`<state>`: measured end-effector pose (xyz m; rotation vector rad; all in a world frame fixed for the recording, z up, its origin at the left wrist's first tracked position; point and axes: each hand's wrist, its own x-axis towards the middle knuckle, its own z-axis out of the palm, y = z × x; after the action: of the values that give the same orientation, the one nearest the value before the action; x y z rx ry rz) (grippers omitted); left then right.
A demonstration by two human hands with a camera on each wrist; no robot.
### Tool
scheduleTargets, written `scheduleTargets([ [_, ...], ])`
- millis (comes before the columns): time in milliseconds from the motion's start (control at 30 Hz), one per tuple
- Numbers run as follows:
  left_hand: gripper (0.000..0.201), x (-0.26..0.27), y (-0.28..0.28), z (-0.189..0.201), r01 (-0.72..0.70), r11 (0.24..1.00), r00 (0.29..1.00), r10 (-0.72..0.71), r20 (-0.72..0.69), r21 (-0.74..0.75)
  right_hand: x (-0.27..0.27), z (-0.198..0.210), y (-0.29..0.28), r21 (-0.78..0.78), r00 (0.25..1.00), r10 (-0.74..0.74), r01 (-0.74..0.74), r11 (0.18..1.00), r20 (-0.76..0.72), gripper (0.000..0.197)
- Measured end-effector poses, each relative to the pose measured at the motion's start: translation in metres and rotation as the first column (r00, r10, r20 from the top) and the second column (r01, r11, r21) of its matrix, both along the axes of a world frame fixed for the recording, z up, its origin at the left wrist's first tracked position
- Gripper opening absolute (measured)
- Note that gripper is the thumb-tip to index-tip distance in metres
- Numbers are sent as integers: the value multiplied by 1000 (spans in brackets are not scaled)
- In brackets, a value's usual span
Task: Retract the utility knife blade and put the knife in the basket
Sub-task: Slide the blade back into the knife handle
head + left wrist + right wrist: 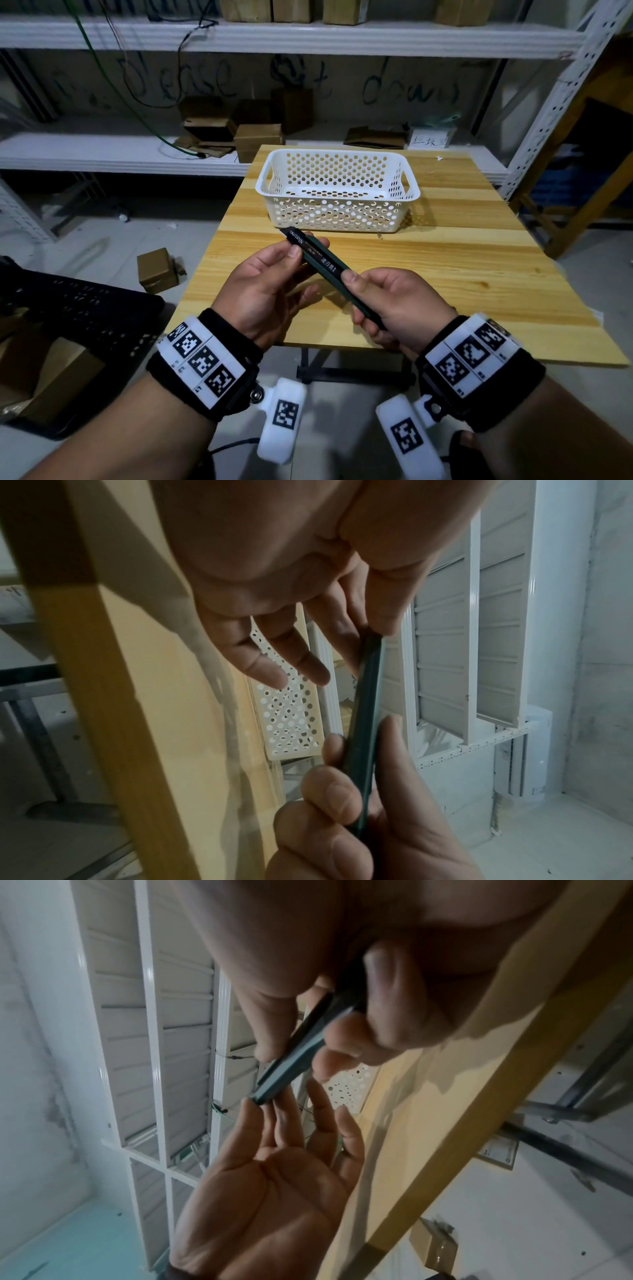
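Note:
I hold a dark green utility knife (pixel 323 265) slantwise over the wooden table (pixel 445 267), near its front edge. My left hand (pixel 305 248) pinches the knife's front end between thumb and forefinger; the other fingers (pixel 274 669) stay loosely straight. My right hand (pixel 354 291) grips the rear half, thumb on top and fingers curled beneath (pixel 387 1001). A short dark tip shows at the knife's front end; I cannot tell whether it is blade. The white perforated basket (pixel 337 212) stands empty on the table just beyond the knife tip.
White metal shelving with cardboard boxes (pixel 257 140) runs behind the table. A shelf post (pixel 548 113) rises at the right. On the floor to the left are a small cardboard box (pixel 157 270) and a black crate (pixel 78 308).

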<state>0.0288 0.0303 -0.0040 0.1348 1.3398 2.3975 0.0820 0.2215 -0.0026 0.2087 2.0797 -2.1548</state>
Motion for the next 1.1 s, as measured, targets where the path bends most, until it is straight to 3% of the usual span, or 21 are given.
scheduleTargets([
  [433,48,-3,-2,-3,15,998,1000,-16,10,53,-1,0,2,-64,999,32,-32,997,6,27],
  [633,35,-4,-1,-3,16,998,1000,-17,20,54,-1,-2,1,-86,1000,13,-14,996,-8,21],
  [800,43,-6,-2,-4,8,998,999,-11,34,62,-2,-3,2,-103,1000,20,-21,994,-6,20],
  [933,25,-7,-1,-5,-4,998,999,2,33,62,-2,-3,2,-141,999,35,-35,989,-2,18],
  [1100,22,-6,0,-3,-3,998,999,1,36,68,-2,-3,3,-172,999,50,-48,984,8,20],
])
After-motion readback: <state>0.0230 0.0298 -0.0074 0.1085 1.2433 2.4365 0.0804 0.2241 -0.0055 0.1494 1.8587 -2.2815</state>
